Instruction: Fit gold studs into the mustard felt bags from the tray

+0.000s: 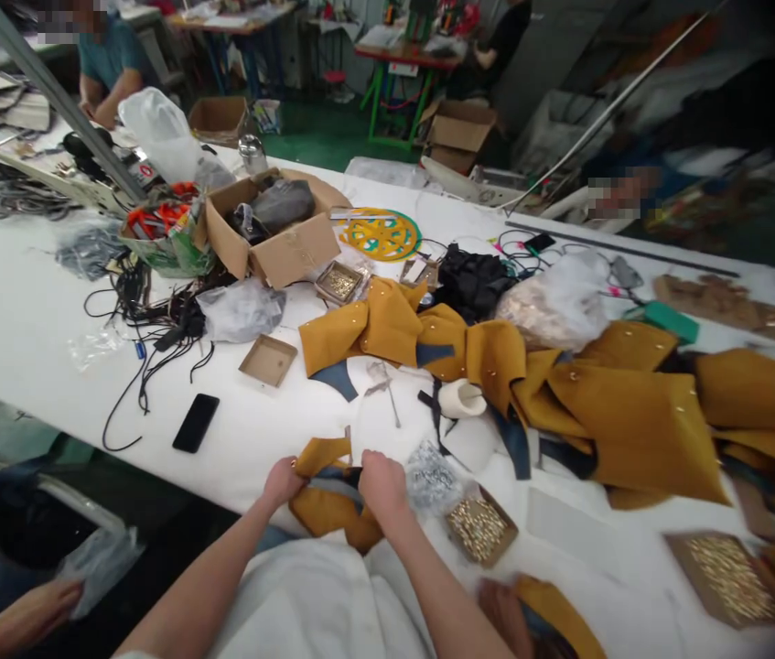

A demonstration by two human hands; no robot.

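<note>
Both my hands grip one mustard-yellow fabric piece (324,508) with a dark blue lining at the near edge of the white table (30,311). My left hand (282,482) pinches its left side. My right hand (382,483) is closed over its right side. Just right of my right hand lie a clear bag of silver fasteners (432,476) and a small cardboard box of gold studs (479,526). A pile of matching mustard pieces (634,412) with gold studs spreads across the table beyond.
A black phone (196,422), tangled black cables (154,320), an open cardboard box (277,229), a white tape roll (462,398) and a second stud tray (726,577) lie on the table. Another person's hand (37,609) shows at lower left; people work at the far tables.
</note>
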